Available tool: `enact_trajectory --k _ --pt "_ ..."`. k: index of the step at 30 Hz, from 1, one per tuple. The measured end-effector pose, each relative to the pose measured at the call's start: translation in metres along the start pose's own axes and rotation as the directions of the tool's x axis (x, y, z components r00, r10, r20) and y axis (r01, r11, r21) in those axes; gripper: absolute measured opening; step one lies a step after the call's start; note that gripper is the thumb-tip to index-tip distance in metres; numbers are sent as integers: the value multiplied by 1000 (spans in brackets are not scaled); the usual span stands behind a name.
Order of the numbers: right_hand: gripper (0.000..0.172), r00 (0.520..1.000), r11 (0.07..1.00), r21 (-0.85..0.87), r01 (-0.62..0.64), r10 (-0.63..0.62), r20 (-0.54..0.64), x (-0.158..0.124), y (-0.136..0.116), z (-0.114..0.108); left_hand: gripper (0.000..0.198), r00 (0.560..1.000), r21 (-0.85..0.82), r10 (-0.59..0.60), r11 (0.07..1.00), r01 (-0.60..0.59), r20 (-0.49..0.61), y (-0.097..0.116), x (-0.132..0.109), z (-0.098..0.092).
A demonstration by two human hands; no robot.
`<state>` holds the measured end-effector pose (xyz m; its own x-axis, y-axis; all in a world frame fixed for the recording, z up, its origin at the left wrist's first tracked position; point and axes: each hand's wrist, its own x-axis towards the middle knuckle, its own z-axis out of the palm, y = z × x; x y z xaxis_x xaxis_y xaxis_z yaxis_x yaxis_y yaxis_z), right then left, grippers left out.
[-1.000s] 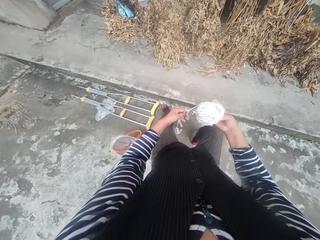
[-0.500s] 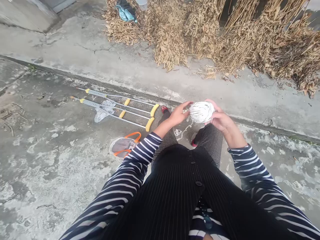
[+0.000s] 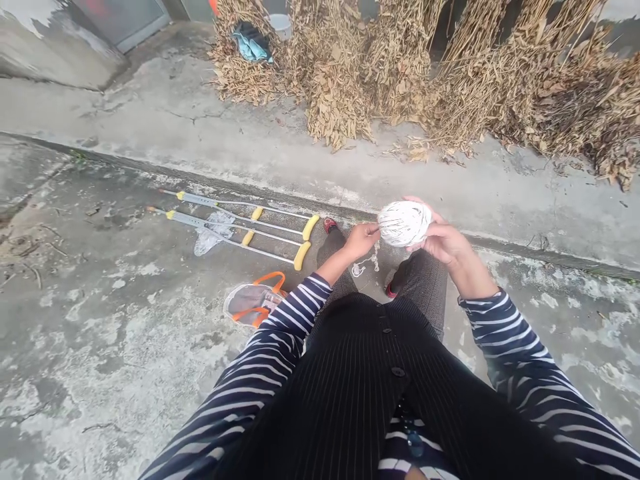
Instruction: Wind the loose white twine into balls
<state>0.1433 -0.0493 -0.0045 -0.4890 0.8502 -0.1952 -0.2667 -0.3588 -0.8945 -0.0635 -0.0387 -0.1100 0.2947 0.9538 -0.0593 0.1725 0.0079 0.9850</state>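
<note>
Well, we have a ball of white cord [image 3: 404,224] in front of us, above the gap between our shoes [image 3: 330,225]. Our right hand [image 3: 443,241] grips its right side, fingers wrapped behind and thumb in front. Our left hand [image 3: 361,241] reaches its left edge with fingers bent; whether the fingertips pinch a strand, we cannot tell. Below, a loose white strand [image 3: 358,270] trails near our feet. To our left, two metal underarm crutches [image 3: 249,237] with yellow pads lie side by side, a clear plastic bag [image 3: 204,244] among them. Nearer us sits a bag with orange handles [image 3: 250,297], partly behind our left sleeve [image 3: 295,313]. Ahead, dried plant stalks [image 3: 340,100] lie heaped on the concrete ledge [image 3: 240,137].
</note>
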Motion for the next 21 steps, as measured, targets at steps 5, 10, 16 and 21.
enact_trajectory --k 5,10,16,21 --pt "72 982 980 -124 158 -169 -81 14 -30 -9 32 996 46 -23 999 19 89 -23 -15 -5" --pt "66 923 918 -194 346 -370 -103 22 -82 -13 39 984 122 -120 987 103 135 -46 -23 -11" --pt "59 899 877 -291 382 -426 -101 20 -111 0 23 970 296 -238 931 213 51 -43 -12 -16" --pt "62 979 960 -258 108 -147 -140 25 -67 20 54 978 121 97 990 -75 -187 18 30 -20"
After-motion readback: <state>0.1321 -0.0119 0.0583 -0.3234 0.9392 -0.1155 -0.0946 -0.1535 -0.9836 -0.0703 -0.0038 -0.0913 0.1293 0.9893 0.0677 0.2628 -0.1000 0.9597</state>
